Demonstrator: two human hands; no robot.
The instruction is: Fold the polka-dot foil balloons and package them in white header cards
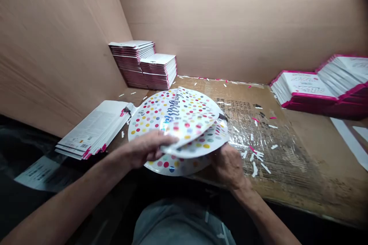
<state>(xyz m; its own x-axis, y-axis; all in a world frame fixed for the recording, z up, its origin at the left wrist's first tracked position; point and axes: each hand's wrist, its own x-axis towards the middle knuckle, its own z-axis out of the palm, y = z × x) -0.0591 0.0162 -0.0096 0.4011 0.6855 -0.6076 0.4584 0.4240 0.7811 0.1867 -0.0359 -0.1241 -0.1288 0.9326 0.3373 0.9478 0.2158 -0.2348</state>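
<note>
A flat, round foil balloon (pixel 149 113), white with multicoloured polka dots and dark and blue lettering, lies partly folded in front of me. Its near flap is lifted and slightly blurred. My left hand (pixel 145 147) pinches that raised flap at the near left, thumb on top. On the near right edge, my right hand (pixel 228 164) is closed around the balloon's rim, with its fingertips hidden underneath. Left of the balloon lies a pile of flat white card packs (pixel 83 132) with pink edges, the top one showing print and a barcode.
Stacks of pink-edged white packs stand at the back left (pixel 158 71) and right (pixel 310 88). White and pink paper scraps (pixel 255 155) litter the taped cardboard surface (pixel 287 168). Wooden panels (pixel 215 26) rise behind and at left. White strips (pixel 349 141) lie at the right.
</note>
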